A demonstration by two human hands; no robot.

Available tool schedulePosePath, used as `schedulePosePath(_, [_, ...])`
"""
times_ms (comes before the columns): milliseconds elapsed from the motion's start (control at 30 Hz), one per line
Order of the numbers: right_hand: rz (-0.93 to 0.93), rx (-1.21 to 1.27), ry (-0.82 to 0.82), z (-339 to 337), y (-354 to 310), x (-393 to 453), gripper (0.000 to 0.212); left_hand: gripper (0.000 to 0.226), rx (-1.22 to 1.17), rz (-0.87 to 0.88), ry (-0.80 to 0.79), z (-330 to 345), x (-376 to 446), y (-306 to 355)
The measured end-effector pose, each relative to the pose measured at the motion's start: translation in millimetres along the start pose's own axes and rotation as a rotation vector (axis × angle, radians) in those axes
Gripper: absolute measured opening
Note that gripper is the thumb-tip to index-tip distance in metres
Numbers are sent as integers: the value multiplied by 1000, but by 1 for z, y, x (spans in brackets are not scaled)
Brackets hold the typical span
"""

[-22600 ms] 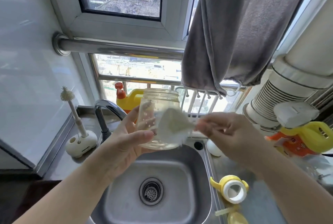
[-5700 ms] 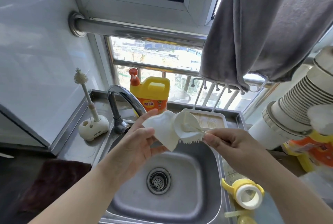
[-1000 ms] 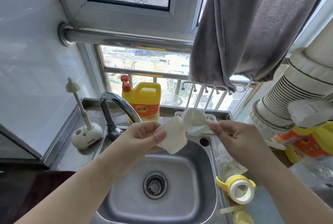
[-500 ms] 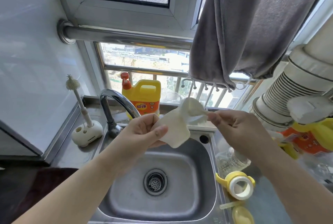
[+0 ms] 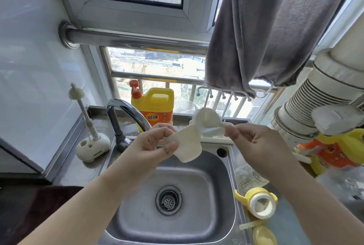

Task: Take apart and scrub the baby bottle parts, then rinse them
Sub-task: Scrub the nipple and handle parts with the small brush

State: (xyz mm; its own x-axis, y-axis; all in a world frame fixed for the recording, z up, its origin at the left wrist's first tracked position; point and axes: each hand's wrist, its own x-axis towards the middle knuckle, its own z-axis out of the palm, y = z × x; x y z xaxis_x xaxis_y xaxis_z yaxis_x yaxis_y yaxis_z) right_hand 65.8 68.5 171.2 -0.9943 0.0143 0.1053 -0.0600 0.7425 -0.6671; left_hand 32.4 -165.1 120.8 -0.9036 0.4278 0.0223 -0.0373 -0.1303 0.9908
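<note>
Above the steel sink (image 5: 137,215), my left hand (image 5: 151,146) pinches a soft cream-white bottle part (image 5: 187,146) between thumb and fingers. My right hand (image 5: 256,146) grips the thin handle of a small brush whose round pale head (image 5: 206,119) touches the top edge of that part. The clear glass bottle (image 5: 250,175) lies on its side on the counter right of the sink, partly behind my right arm. A yellow handled collar (image 5: 258,203) with a white ring lies in front of it, and a yellow lid (image 5: 264,235) sits at the bottom edge.
A curved faucet (image 5: 122,110) stands at the sink's back left, with a yellow detergent jug (image 5: 155,106) behind it. A long bottle brush in a white stand (image 5: 92,146) is at the left. A grey towel (image 5: 266,28) hangs overhead. A white drying tray (image 5: 214,138) sits behind the sink.
Since 22 s ago the glass bottle has left my left hand and lies on the counter. In the last second both hands stay together, the brush head shifting slightly over the white part.
</note>
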Motion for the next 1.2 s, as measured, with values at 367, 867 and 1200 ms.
schedulePosePath(367, [-108, -2, -70, 5, 5, -3, 44, 28, -294, -140, 21, 0, 0, 7])
schedulePosePath(867, [-105, -21, -45, 15, 13, -4, 49, 21, -229, -199, 76, 6, 0, 13])
schedulePosePath(1200, [38, 4, 30, 7, 11, 3, 39, 13, -83, -117, -11, 1, 2, 9])
